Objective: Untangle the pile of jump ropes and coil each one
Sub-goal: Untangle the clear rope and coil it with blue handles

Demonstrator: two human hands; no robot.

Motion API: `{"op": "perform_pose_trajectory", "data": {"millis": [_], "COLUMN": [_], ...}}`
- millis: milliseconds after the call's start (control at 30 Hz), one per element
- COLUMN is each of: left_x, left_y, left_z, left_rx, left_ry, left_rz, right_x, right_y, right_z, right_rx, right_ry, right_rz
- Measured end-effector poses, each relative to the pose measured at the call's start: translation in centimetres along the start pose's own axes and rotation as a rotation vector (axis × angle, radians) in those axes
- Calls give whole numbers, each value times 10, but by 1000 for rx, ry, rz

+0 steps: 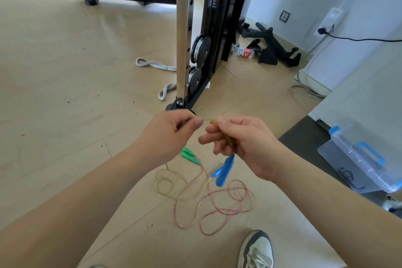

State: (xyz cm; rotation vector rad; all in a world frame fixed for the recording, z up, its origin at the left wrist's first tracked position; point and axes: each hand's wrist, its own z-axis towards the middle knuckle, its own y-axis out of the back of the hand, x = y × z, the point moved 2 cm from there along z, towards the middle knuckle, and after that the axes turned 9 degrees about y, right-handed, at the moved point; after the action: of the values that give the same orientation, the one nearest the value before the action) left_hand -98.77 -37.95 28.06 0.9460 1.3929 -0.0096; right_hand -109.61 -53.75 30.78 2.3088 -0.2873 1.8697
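Note:
My right hand (245,143) grips a bundle of amber jump-rope cord (226,137), and two blue handles (224,169) dangle below it. My left hand (171,135) pinches the thin cord just left of that bundle. On the wooden floor below lie two green handles (190,155) joined to a loose red cord (219,209) in tangled loops. A yellowish cord (165,185) lies looped to the left of the red one and overlaps it.
A cable machine's steel upright (185,35) stands just ahead on a black base. A grey thick rope (152,64) lies beside it. A clear storage bin with blue latches (361,159) sits on a dark mat at right. My shoe (257,250) is at the bottom.

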Motion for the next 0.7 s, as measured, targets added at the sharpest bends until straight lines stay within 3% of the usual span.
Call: {"op": "perform_pose_trajectory", "data": {"millis": [100, 200, 233, 300, 367, 433, 533, 700], "left_x": [6, 0, -5, -15, -24, -28, -26, -9], "left_y": [-19, -40, -45, -44, -34, -19, 1, 3], "left_z": [-9, -27, -31, -35, -32, -25, -13, -3], "left_rx": [172, 345, 390, 433, 386, 269, 82, -5], "left_ry": [41, -14, -38, -66, -85, -87, -89, -31], "left_rz": [227, 407, 430, 407, 321, 171, -68, -110], "right_x": [-1, -6, -7, -11, -13, -16, -12, -7], "right_y": [-1, -2, -1, 5, 8, 8, 8, 3], "right_z": [4, 8, 9, 9, 7, 5, 3, 0], "right_rx": [-70, -152, -177, -202, -104, -21, -18, 128], "right_ry": [-22, -14, -2, 48, 144, 171, 125, 2], "right_rz": [219, 271, 200, -179, -592, -735, -575, -136]}}
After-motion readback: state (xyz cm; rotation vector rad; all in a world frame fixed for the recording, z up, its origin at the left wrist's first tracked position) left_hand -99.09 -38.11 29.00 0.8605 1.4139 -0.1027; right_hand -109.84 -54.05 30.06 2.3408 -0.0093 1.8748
